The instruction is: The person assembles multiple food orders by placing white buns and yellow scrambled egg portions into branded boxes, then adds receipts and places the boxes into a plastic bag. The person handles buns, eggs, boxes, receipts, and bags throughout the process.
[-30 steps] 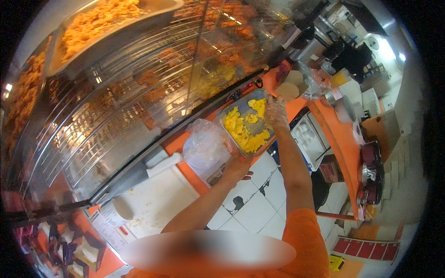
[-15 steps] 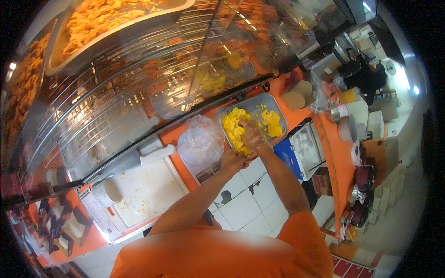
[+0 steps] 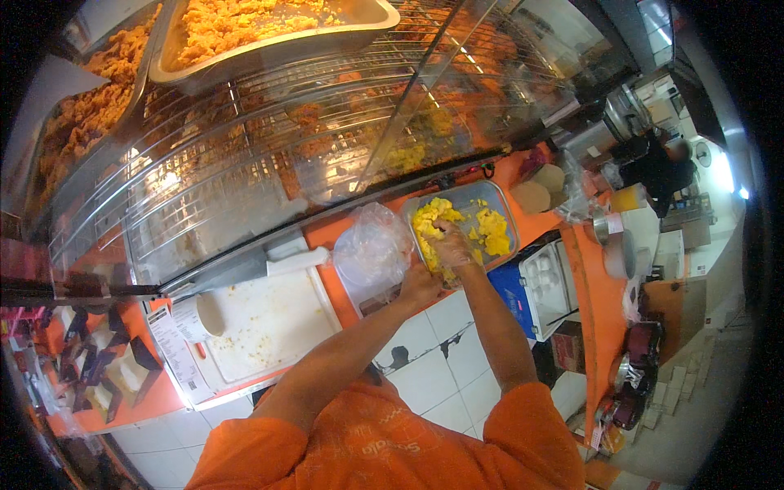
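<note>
A metal tray [image 3: 510, 216] on the orange counter holds soft yellow dough [image 3: 492, 231], with a bigger mass on the left and looser lumps on the right. My right hand [image 3: 454, 247] is in the tray, its fingers curled into the left mass; a thin clear glove seems to cover it. At the tray's near left corner is my left hand [image 3: 419, 284], fingers bent and partly hidden, so what it grips does not show. Just left of it, a clear plastic bag [image 3: 377, 237] lies over a round white dish on what looks like a scale.
A glass-fronted warmer with wire racks [image 3: 269, 122] spans the far side, trays of orange food [image 3: 245, 33] above. On the left lies a white cutting board [image 3: 273, 327] with crumbs, beside a white cup [image 3: 200, 317]. A blue cooler [image 3: 510, 294] stands right of the tray.
The view has shifted, so the counter and tray appear slightly further right. My right hand remains in the left dough mass and my left hand stays by the tray's near corner.
</note>
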